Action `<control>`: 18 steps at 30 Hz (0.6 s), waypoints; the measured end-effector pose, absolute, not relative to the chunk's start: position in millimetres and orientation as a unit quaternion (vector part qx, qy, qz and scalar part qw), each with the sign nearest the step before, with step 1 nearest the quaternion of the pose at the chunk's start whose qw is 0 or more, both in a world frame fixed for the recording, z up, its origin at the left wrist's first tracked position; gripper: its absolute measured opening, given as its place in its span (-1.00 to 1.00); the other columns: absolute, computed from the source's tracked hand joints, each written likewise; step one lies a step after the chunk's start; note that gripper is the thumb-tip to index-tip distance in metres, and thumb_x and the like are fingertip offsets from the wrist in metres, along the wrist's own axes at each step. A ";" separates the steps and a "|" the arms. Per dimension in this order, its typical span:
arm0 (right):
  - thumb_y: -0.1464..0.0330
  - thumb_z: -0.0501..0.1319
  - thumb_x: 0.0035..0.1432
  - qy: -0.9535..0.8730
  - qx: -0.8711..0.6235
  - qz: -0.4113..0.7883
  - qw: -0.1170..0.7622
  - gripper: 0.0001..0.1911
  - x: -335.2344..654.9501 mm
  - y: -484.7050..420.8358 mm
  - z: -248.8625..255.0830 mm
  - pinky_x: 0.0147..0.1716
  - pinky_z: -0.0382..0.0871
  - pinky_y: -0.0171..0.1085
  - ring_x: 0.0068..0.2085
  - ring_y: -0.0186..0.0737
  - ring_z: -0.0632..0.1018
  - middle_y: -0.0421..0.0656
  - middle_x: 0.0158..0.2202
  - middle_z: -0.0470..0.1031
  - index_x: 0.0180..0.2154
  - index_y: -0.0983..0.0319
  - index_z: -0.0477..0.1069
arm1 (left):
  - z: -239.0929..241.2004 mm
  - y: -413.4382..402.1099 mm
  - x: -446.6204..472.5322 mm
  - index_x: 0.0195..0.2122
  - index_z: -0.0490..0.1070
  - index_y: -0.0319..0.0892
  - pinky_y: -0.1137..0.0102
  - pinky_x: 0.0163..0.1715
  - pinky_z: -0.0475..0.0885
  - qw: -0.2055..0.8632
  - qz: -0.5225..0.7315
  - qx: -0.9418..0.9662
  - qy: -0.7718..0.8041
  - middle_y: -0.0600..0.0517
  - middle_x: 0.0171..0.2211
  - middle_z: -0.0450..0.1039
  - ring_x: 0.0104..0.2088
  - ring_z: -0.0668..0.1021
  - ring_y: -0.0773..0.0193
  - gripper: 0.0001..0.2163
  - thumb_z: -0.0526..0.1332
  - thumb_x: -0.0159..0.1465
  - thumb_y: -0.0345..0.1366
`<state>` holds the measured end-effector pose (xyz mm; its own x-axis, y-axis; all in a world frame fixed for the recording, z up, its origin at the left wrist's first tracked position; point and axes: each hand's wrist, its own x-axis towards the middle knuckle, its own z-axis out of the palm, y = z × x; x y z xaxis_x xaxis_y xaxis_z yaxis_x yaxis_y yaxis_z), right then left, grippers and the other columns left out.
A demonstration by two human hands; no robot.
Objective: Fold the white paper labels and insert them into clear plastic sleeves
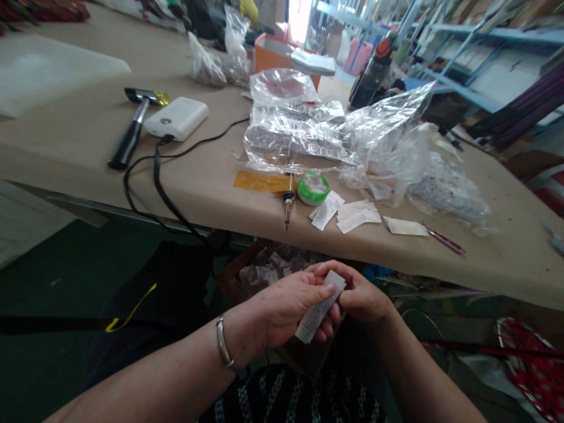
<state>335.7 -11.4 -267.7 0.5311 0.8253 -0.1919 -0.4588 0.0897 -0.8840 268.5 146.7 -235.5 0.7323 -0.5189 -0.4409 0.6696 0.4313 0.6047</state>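
Note:
Below the table's front edge, both my hands meet over my lap around a small white strip with fine printed rows. My left hand, with a metal bangle on its wrist, pinches the strip between thumb and fingers. My right hand is closed on the strip's upper end from the right. Several similar white strips lie on the table edge just above my hands.
On the brown table lie a soldering iron, a green tape roll, a yellow sheet, crumpled clear plastic bags, a white power bank with a black cable, a hammer, pink tweezers and an orange box. Shelving stands behind.

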 end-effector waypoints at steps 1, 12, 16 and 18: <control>0.35 0.41 -0.16 -0.179 -0.488 0.448 0.727 -0.59 334.9 -8.9 -268.7 -0.13 0.33 -0.28 -0.13 -0.22 0.49 -0.14 -0.08 0.45 -0.19 0.19 0.44 | -236.4 146.3 268.0 -0.43 0.36 -0.31 0.52 -0.61 0.33 0.838 -0.353 0.406 0.090 0.03 -0.59 0.36 -0.68 0.38 0.46 -0.73 0.16 0.19 -0.15; 0.32 0.29 0.01 -0.171 -0.623 0.315 0.695 -0.60 327.2 -5.5 -264.5 -0.08 0.36 -0.19 -0.11 -0.19 0.50 -0.13 -0.05 0.46 -0.05 0.10 0.36 | -240.6 150.5 268.3 -0.45 0.30 -0.25 0.50 -0.62 0.26 0.845 -0.321 0.409 0.125 0.09 -0.60 0.31 -0.66 0.36 0.44 -0.75 0.21 0.15 -0.14; 0.30 0.20 0.13 -0.256 -0.793 0.123 0.538 -0.63 320.7 -5.3 -252.1 0.03 0.29 -0.16 -0.01 -0.14 0.44 -0.10 -0.01 0.42 0.01 0.13 0.34 | -237.9 154.1 268.9 -0.41 0.31 -0.24 0.50 -0.62 0.25 0.853 -0.295 0.406 0.145 0.11 -0.57 0.32 -0.65 0.36 0.46 -0.78 0.23 0.13 -0.18; 0.29 0.17 0.16 -0.297 -0.826 0.066 0.474 -0.64 317.8 -3.6 -247.8 0.02 0.29 -0.17 0.00 -0.13 0.43 -0.09 -0.01 0.41 0.01 0.15 0.34 | -236.6 154.6 269.0 -0.40 0.32 -0.25 0.51 -0.62 0.25 0.852 -0.289 0.410 0.152 0.11 -0.58 0.32 -0.65 0.36 0.47 -0.81 0.23 0.13 -0.22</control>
<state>317.8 -3.6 -247.8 0.8151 0.5534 0.1713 0.4274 -0.3749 -0.8227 269.0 154.6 -236.6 0.7872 -0.3670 -0.4956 0.6163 0.4978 0.6103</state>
